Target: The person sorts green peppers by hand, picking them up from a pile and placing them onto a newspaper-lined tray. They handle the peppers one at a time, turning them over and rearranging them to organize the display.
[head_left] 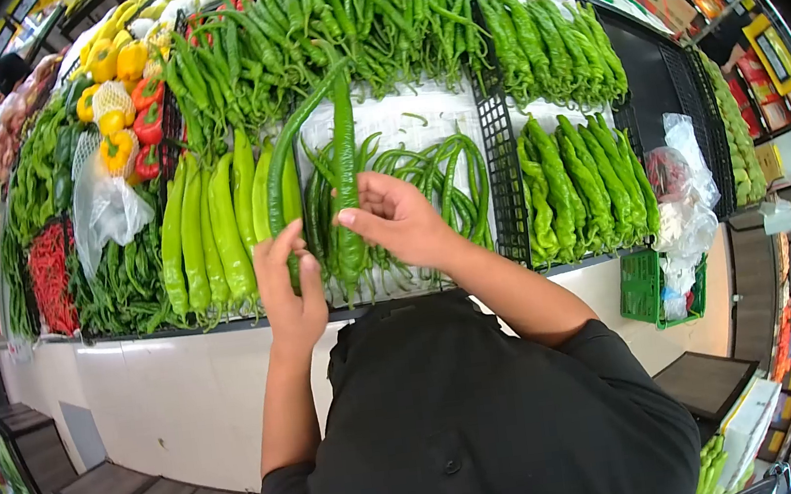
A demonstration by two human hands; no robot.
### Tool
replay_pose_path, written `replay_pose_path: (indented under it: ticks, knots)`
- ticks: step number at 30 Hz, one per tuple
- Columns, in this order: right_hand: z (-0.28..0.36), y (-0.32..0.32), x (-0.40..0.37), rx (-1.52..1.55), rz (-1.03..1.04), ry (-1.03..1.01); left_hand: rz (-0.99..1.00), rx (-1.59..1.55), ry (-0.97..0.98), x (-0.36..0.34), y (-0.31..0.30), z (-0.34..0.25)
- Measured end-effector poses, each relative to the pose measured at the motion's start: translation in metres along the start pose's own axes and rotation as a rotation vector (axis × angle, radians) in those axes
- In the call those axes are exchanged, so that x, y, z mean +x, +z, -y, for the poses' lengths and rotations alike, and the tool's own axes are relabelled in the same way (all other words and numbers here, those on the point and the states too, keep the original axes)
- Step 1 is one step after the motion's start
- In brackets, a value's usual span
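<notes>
Low over the front of the display, my left hand (pixel 290 283) is closed at the lower end of a long curved green chili pepper (pixel 289 147). My right hand (pixel 397 216) pinches a straighter green chili pepper (pixel 344 155) between thumb and fingers. The two peppers stand side by side, and their upper ends come close together. To the left of my hands lies a row of thick light green peppers (pixel 209 234). Thin dark green chilies (pixel 461 176) lie on white lining behind and right of my right hand.
A large heap of green chilies (pixel 339 9) fills the back. Black crate walls (pixel 503 176) divide the display, with wrinkled green peppers (pixel 583 182) at right. Red and yellow bell peppers (pixel 147 124), a plastic bag (pixel 109 211) and red chilies (pixel 52 276) are left. A green basket (pixel 642 289) stands lower right.
</notes>
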State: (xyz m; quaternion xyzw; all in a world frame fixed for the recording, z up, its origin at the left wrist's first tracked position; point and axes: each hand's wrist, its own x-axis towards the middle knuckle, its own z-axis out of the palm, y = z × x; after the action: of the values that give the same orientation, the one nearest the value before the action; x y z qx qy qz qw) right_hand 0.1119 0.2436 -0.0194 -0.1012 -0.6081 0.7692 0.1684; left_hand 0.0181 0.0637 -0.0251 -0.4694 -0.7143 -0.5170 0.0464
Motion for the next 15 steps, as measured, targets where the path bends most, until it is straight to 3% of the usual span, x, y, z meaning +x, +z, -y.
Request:
replay_pose_path:
  ticks: [8, 15]
  knots:
    - [-0.072, -0.023, -0.012, -0.335, -0.091, 0.146, -0.257, 0.107, -0.110, -0.013, -0.017, 0.019]
    - [-0.100, -0.041, -0.004, -0.556, -0.181, 0.168, -0.259, 0.245, -0.079, -0.011, -0.026, 0.017]
